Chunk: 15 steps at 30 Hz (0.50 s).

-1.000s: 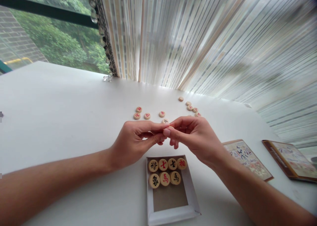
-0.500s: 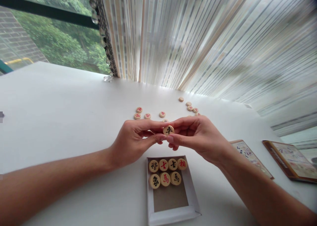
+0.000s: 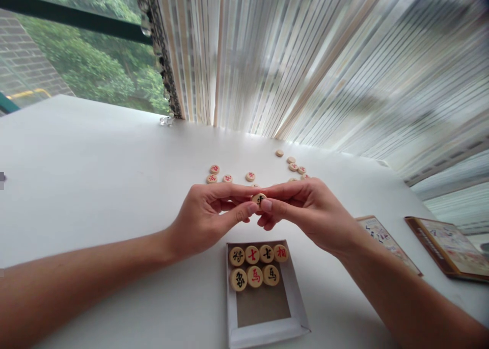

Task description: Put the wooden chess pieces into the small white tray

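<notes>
Between both hands, above the far end of the box, is a round wooden Chinese chess piece (image 3: 259, 199) with a black character facing me. My left hand (image 3: 214, 211) pinches it from the left with thumb and fingers. From the right, my right hand (image 3: 301, 206) grips the same piece, its thumb over part of the character. Below them a shallow white box (image 3: 263, 333) lies on the table, with two rows of chess pieces (image 3: 255, 276) at its far end, marked in red or black. The near part of its brown floor is bare.
Loose chess pieces (image 3: 250, 176) are scattered beyond my hands on the white table (image 3: 95, 186), some partly hidden by my fingers. At the right lie a printed card (image 3: 385, 242) and a brown-edged box or booklet (image 3: 451, 247). A striped curtain (image 3: 260, 58) hangs behind.
My thumbs have shifted on the piece, and the right thumb now covers more of its character. The pieces in the box have not moved.
</notes>
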Each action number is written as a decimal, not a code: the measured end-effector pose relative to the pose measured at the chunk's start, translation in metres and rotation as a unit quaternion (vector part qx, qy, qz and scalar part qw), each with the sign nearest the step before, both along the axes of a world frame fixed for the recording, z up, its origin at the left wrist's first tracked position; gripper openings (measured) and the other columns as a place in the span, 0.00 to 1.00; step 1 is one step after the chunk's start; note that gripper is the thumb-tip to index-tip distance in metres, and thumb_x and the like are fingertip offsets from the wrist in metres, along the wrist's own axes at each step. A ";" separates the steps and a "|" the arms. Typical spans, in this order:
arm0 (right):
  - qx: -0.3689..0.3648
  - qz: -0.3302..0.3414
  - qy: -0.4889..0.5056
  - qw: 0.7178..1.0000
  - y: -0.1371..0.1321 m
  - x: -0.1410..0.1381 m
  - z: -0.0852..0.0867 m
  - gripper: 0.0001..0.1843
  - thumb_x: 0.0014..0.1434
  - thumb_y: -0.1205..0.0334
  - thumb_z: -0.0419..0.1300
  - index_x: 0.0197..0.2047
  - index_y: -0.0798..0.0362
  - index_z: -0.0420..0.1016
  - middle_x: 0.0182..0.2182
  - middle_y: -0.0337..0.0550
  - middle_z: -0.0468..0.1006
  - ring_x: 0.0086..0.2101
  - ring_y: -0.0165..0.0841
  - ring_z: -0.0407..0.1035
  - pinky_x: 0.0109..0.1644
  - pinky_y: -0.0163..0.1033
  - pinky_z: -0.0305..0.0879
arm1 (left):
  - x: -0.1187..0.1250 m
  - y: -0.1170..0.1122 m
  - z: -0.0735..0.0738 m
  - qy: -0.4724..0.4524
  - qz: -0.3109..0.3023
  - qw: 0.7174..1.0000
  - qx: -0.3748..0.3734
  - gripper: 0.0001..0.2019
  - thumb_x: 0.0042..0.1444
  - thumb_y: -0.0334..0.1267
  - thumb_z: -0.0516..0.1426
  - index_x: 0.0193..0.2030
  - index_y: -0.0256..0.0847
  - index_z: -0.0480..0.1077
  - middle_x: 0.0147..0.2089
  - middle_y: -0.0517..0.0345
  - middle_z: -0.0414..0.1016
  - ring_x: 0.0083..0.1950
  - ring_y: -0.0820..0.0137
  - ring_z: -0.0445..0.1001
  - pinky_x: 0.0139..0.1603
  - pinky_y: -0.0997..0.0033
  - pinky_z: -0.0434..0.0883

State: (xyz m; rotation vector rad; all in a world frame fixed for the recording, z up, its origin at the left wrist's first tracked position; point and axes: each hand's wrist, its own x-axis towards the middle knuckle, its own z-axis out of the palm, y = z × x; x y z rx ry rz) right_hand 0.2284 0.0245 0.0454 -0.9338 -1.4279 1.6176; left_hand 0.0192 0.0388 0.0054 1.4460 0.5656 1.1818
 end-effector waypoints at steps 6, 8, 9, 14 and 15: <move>-0.002 0.040 0.010 0.999 0.002 0.005 0.000 0.15 0.64 0.61 0.75 0.53 0.48 0.88 0.36 0.47 0.90 0.33 0.28 0.83 0.40 0.29 0.82 | 0.000 0.001 0.002 -0.023 -0.019 0.999 -0.044 0.13 0.58 0.26 0.70 0.49 0.41 0.87 0.38 0.52 0.89 0.31 0.74 0.83 0.36 0.80 0.84; -0.006 0.044 0.011 0.999 0.002 0.006 0.001 0.14 0.64 0.61 0.74 0.53 0.48 0.88 0.36 0.47 0.90 0.33 0.28 0.83 0.41 0.29 0.82 | 0.000 0.001 0.002 -0.026 -0.025 0.998 -0.051 0.13 0.59 0.27 0.70 0.49 0.41 0.87 0.38 0.52 0.89 0.31 0.74 0.83 0.36 0.80 0.84; -0.008 0.045 0.010 0.999 0.002 0.006 0.001 0.14 0.64 0.61 0.74 0.53 0.49 0.88 0.36 0.47 0.90 0.33 0.28 0.83 0.41 0.29 0.82 | 0.000 0.001 0.002 -0.028 -0.027 0.998 -0.054 0.13 0.59 0.27 0.70 0.49 0.41 0.87 0.38 0.52 0.89 0.31 0.74 0.83 0.35 0.80 0.84; -0.020 0.020 -0.011 1.000 0.001 0.003 0.002 0.18 0.56 0.62 0.80 0.50 0.50 0.90 0.33 0.46 0.89 0.30 0.28 0.81 0.37 0.28 0.81 | 0.001 0.002 0.002 -0.036 -0.041 0.996 -0.065 0.13 0.59 0.27 0.70 0.49 0.43 0.87 0.38 0.53 0.89 0.31 0.74 0.84 0.35 0.80 0.84; -0.023 0.009 -0.015 1.000 0.001 0.002 0.002 0.19 0.53 0.63 0.81 0.49 0.51 0.90 0.32 0.46 0.89 0.29 0.28 0.80 0.36 0.28 0.81 | 0.001 0.002 0.002 -0.038 -0.046 0.996 -0.067 0.13 0.59 0.27 0.70 0.49 0.44 0.87 0.37 0.54 0.89 0.31 0.74 0.84 0.35 0.80 0.84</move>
